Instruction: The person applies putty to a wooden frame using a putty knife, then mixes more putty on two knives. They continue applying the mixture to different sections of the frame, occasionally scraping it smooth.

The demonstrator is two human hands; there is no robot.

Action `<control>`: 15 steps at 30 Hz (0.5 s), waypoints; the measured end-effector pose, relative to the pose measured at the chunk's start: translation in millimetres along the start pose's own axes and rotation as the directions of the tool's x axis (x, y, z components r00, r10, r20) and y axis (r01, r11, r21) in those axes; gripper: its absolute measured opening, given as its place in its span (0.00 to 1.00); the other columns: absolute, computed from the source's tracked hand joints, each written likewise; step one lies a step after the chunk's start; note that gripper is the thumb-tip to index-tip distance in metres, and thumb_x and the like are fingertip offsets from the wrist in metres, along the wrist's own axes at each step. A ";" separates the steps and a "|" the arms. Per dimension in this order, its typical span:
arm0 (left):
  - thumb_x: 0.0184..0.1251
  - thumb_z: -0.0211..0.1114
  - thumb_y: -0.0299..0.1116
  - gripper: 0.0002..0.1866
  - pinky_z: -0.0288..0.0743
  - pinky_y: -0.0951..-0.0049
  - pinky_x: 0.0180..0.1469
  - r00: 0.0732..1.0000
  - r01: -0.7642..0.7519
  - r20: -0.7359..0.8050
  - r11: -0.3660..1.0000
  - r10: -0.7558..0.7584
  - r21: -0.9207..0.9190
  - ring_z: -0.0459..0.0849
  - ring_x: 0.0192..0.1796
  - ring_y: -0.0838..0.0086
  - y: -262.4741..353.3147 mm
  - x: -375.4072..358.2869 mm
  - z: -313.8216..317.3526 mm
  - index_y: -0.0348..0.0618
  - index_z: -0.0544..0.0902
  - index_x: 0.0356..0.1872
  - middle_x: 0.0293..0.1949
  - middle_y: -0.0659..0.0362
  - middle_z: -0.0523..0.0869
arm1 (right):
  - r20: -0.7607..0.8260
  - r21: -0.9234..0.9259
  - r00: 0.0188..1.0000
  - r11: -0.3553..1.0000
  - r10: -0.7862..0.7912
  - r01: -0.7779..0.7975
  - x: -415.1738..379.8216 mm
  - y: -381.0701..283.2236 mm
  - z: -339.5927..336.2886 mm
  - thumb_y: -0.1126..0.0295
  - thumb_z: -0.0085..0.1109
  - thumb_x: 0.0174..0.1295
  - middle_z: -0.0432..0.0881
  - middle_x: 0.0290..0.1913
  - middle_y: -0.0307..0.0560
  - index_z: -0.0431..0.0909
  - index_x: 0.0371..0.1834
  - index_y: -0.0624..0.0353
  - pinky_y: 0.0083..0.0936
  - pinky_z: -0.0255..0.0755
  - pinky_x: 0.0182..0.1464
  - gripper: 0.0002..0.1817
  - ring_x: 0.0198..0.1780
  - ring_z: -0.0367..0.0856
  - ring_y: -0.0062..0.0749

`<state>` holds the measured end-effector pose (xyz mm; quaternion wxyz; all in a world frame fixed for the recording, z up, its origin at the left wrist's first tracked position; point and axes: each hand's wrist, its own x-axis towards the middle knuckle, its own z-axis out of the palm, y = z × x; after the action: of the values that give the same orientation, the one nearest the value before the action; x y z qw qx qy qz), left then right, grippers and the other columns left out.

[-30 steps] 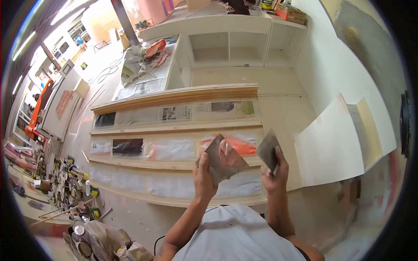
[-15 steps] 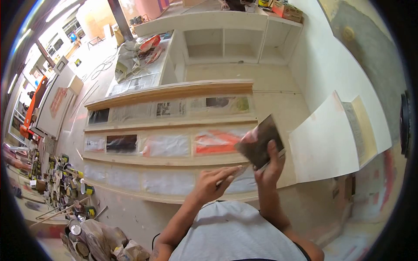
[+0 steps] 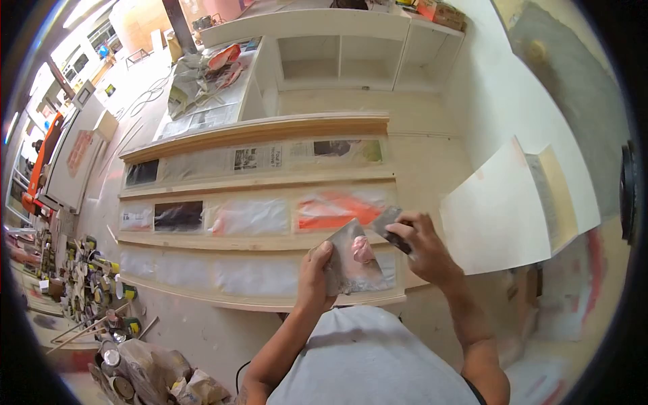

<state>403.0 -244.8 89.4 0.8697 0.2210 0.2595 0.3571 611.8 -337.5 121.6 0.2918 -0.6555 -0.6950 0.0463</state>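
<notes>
Gripping a flat grey plate (image 3: 343, 266) by its left edge in the left hand (image 3: 312, 271), with the thumb pressed on the upper face and the other fingers tucked underneath; hidden there, so cannot tell how far apart. On the plate, to the right of the thumb, a lump of pink paste (image 3: 362, 250). Pinching a small spreader (image 3: 387, 221) in the right hand (image 3: 432, 253), with fingers curled closely round the dark handle and little gap between them. Pointing its grey blade toward the upper right edge of the plate, just beside it; cannot tell from this angle whether touching. Holding both tools above the right-hand part of a long wooden frame (image 3: 260, 244), close in front of the pale shirt (image 3: 364, 358). Across that frame, rows of panes under clear film, with newspaper (image 3: 255, 159) in the far row and a red-orange patch (image 3: 337, 210) just beyond the plate. To the right, a tilted white panel (image 3: 496, 219), apart from the fingers. Farther off, an open-fronted white cabinet (image 3: 304, 30).
</notes>
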 end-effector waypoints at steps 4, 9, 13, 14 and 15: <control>0.75 0.54 0.41 0.20 0.81 0.72 0.40 0.998 -0.005 0.056 0.991 -0.003 0.134 0.85 0.38 0.74 9.2 2.4 0.9 0.30 0.78 0.50 0.40 0.54 0.85 | 0.168 -0.389 0.865 0.774 -0.473 0.499 23.0 -46.1 -60.7 0.66 0.60 0.56 0.72 0.50 0.42 0.73 0.52 0.44 0.39 0.64 0.64 0.19 0.58 0.70 0.37; 0.76 0.53 0.40 0.20 0.74 0.79 0.40 0.977 -0.208 0.058 0.870 0.204 0.446 0.79 0.37 0.81 4.4 0.3 -11.1 0.30 0.82 0.47 0.38 0.60 0.85 | 0.514 -0.399 0.740 0.643 -0.433 0.653 41.8 -53.8 -73.6 0.62 0.57 0.56 0.74 0.49 0.40 0.73 0.49 0.46 0.36 0.62 0.65 0.16 0.57 0.71 0.34; 0.76 0.54 0.39 0.19 0.73 0.80 0.41 0.978 -0.199 0.030 0.869 0.208 0.453 0.78 0.38 0.82 14.1 -13.0 -5.8 0.29 0.82 0.47 0.37 0.61 0.84 | 0.467 -0.386 0.727 0.624 -0.503 0.679 47.8 -55.5 -62.2 0.63 0.56 0.57 0.74 0.51 0.39 0.73 0.49 0.46 0.35 0.63 0.64 0.16 0.57 0.71 0.34; 0.76 0.54 0.39 0.19 0.72 0.81 0.40 0.977 -0.202 0.037 0.851 0.211 0.484 0.77 0.37 0.83 11.4 -10.0 -13.2 0.29 0.82 0.47 0.36 0.62 0.84 | 0.541 -0.368 0.691 0.604 -0.480 0.707 50.9 -54.2 -61.9 0.63 0.56 0.57 0.74 0.51 0.40 0.73 0.49 0.46 0.35 0.64 0.64 0.16 0.58 0.71 0.34; 0.77 0.54 0.38 0.18 0.71 0.81 0.39 0.976 -0.202 0.040 0.834 0.212 0.513 0.76 0.37 0.84 9.9 -8.2 -17.2 0.29 0.82 0.47 0.34 0.63 0.83 | 0.545 -0.360 0.679 0.594 -0.492 0.720 55.7 -56.7 -61.7 0.63 0.56 0.57 0.74 0.51 0.40 0.73 0.49 0.46 0.35 0.64 0.64 0.16 0.58 0.71 0.34</control>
<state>382.5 -240.9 84.3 0.7327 0.4685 0.3280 0.3688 592.1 -312.7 217.1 -0.0558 -0.4030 -0.9042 -0.1299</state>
